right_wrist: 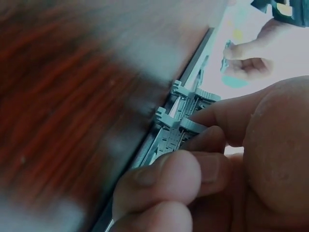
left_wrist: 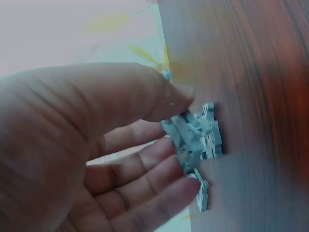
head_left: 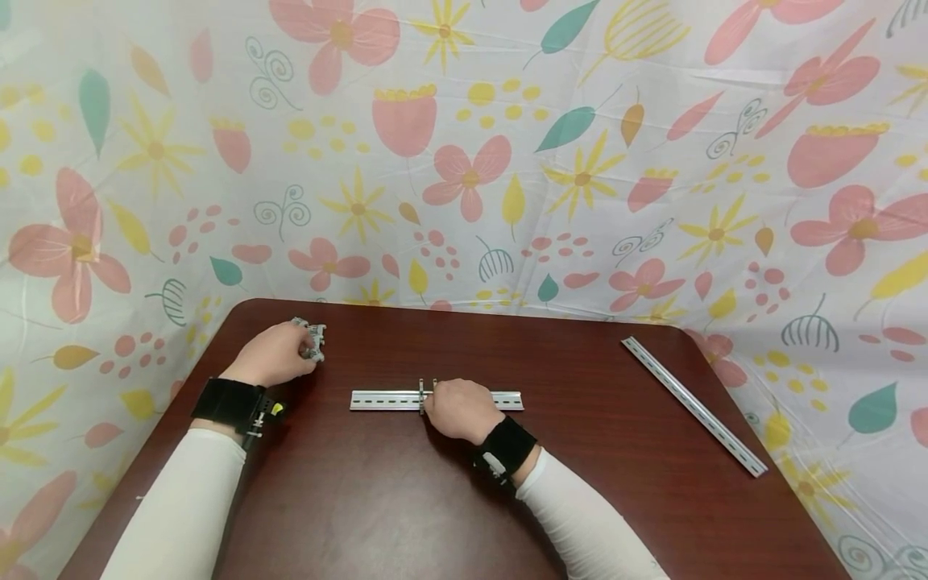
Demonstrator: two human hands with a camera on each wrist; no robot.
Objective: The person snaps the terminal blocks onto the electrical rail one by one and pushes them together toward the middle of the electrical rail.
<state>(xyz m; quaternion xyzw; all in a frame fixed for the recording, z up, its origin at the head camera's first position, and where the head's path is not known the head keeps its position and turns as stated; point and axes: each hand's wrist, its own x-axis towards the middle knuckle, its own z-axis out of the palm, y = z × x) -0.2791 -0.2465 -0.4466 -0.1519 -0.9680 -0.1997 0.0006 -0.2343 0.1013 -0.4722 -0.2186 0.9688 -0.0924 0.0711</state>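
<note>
At far left, pinches a grey piece (left_wrist: 182, 145) between thumb and fingertips of the left hand (head_left: 271, 354). Has loose grey pieces (left_wrist: 214, 140) just past those fingertips, on the dark red tabletop (head_left: 406, 499). Further right, bends the right hand (head_left: 464, 409) over a slotted metal rail (head_left: 387, 400), fingers curled and gripping the near clip (right_wrist: 165, 117), which sits across that rail. Shows the far clip (right_wrist: 180, 90) on the same rail, just left of those fingers. At far right, shows a second rail (head_left: 693, 406) lying aslant, well apart from the right fingers.
</note>
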